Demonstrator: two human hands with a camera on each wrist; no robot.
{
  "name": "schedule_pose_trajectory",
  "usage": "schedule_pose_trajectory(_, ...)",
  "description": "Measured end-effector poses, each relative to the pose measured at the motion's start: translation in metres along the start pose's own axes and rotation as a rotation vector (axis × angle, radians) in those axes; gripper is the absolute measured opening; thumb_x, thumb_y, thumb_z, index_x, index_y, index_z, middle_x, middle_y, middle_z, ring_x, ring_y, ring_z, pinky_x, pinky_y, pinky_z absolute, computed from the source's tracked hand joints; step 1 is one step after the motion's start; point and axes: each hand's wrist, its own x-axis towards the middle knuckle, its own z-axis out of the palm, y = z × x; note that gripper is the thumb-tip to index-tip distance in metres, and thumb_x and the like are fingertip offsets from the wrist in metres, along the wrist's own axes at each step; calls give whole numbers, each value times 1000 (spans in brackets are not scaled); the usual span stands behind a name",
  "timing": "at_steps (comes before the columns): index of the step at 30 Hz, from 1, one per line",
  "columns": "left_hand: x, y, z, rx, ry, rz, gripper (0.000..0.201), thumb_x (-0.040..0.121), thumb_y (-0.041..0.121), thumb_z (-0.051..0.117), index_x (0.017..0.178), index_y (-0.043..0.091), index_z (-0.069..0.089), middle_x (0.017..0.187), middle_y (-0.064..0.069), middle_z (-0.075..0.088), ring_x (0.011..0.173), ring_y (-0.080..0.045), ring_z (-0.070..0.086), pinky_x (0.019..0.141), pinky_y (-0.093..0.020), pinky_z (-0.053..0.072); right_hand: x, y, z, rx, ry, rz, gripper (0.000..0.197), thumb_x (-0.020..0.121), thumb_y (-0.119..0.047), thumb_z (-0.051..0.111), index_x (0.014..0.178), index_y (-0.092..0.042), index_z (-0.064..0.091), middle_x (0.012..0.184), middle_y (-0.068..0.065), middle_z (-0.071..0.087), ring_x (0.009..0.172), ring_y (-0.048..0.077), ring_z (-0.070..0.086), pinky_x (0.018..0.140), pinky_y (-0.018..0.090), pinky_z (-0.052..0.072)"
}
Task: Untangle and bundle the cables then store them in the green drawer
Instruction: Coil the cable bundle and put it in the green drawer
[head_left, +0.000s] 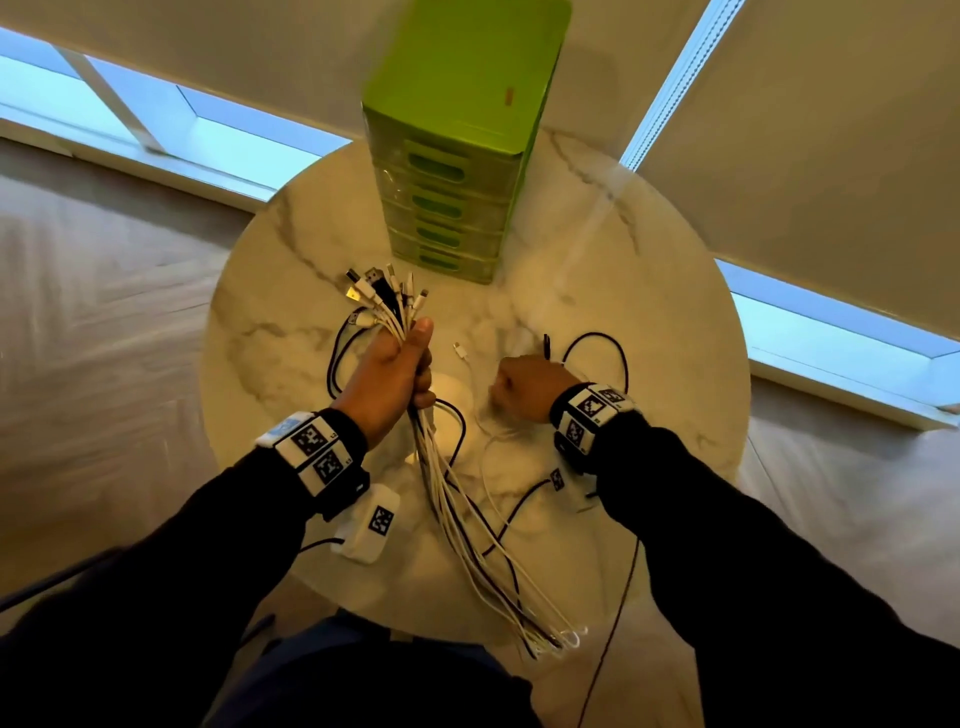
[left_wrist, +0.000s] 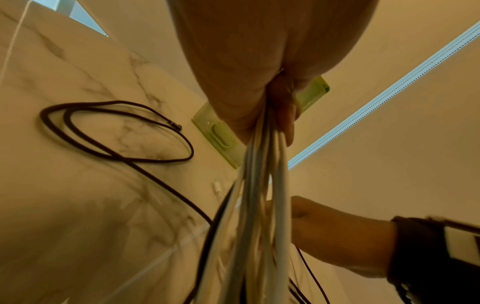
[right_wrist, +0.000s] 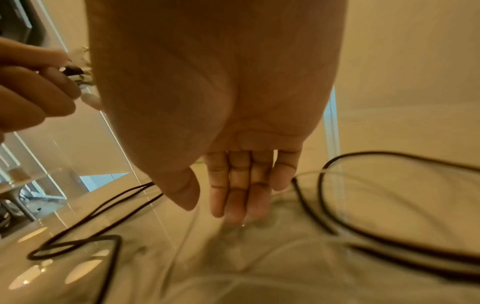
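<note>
Left hand (head_left: 387, 371) clenched round a thick bundle of cables (head_left: 457, 499), mostly white with a few black, thumb up on top. Connector ends (head_left: 382, 293) fanning out above the fist, USB plugs among them; long tails trailing down toward the near table edge and ending in loops. Right hand (right_wrist: 233, 164) released, fingers straight and together, tips down on the marble tabletop (head_left: 649, 291) among loose cable, holding nothing. Looks like a fist from the head camera, but the right wrist view shows the palm flat and fingers extended.

Hard to make out: whether the fingertips actually touch the thin white cable (head_left: 485, 441) lying beneath them, since that patch is blurred. Left palm fills most of the left wrist view, hiding the grip itself. Loose black cable (head_left: 602, 358) looped on the table just right of the right hand, another black loop (left_wrist: 116, 131) left of the fist.

Green drawer unit (head_left: 452, 156) standing upright at the far side of the round table, five drawers stacked, all pushed in, well apart from the bundle.
</note>
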Motion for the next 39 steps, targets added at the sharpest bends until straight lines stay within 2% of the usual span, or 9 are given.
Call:
schedule_pose_trajectory(3, -3, 1, -2, -6, -8, -2, 41, 108, 37, 43, 71, 22, 31, 60, 9, 27, 52, -10, 25, 46, -24, 31, 13, -23, 17, 99, 57, 61, 38, 99, -43, 47, 113, -9, 56, 119, 16, 62, 107, 35, 60, 83, 37, 46)
schedule_pose_trajectory(8, -14, -1, -5, 12, -50, -6, 34, 108, 36, 43, 79, 22, 33, 63, 6, 26, 54, -11, 24, 48, -25, 29, 24, -43, 31, 168, 218, 160, 36, 98, -34, 50, 118, -5, 54, 122, 19, 58, 115, 39, 57, 89, 41, 47)
schedule_pose_trajectory(14, -22, -6, -15, -3, -71, -25, 34, 108, 34, 44, 79, 22, 32, 64, 5, 25, 55, -11, 24, 50, -26, 28, 26, -46, 22, 212, 140, 159, 33, 101, -29, 47, 121, -3, 49, 124, 22, 58, 114, 40, 57, 84, 40, 44)
schedule_pose_trajectory(18, -19, -10, -21, -30, -73, -28, 30, 107, 28, 49, 81, 21, 35, 65, 4, 23, 53, -10, 26, 51, -25, 31, -3, -36, -15, 601, 363, 66, 10, 104, -22, 42, 105, -13, 40, 94, 14, 68, 82, 30, 68, 68, 29, 43)
schedule_pose_trajectory(21, -20, -8, -12, -60, -83, -12, 28, 104, 27, 55, 85, 20, 37, 68, 2, 20, 55, -11, 24, 51, -26, 32, -39, -38, -47, 777, 486, -68, 14, 106, -27, 42, 103, -14, 44, 74, 1, 62, 59, 18, 63, 60, 31, 50)
schedule_pose_trajectory(27, -35, 17, 19, -85, -197, 87, 28, 105, 35, 51, 82, 23, 42, 76, -4, 13, 55, -10, 21, 51, -25, 28, -99, -51, -39, 683, 400, -267, 12, 104, -27, 51, 99, -18, 56, 72, -11, 53, 60, 1, 47, 64, 23, 40)
schedule_pose_trajectory(30, -43, 20, 24, -54, -259, 115, 31, 106, 32, 49, 79, 22, 41, 64, 6, 23, 53, -10, 21, 51, -27, 26, -120, -60, -24, 695, 462, -246, 14, 105, -27, 50, 102, -15, 57, 70, -10, 53, 59, 1, 47, 62, 24, 41)
schedule_pose_trajectory(35, -53, 32, 20, -38, -281, 144, 31, 106, 28, 51, 77, 25, 41, 69, -1, 16, 60, -18, 14, 51, -29, 22, -153, -67, -10, 819, 500, -255, 29, 108, -31, 40, 102, -10, 58, 67, 0, 55, 60, 15, 55, 69, 44, 50)
schedule_pose_trajectory(39, -63, 40, 22, 13, -259, 189, 35, 104, 29, 55, 72, 28, 42, 68, -2, 15, 54, -14, 19, 48, -26, 26, -169, -74, 2, 729, 583, -266, 20, 108, -29, 42, 106, -15, 57, 70, -14, 55, 61, 4, 50, 66, 35, 44)
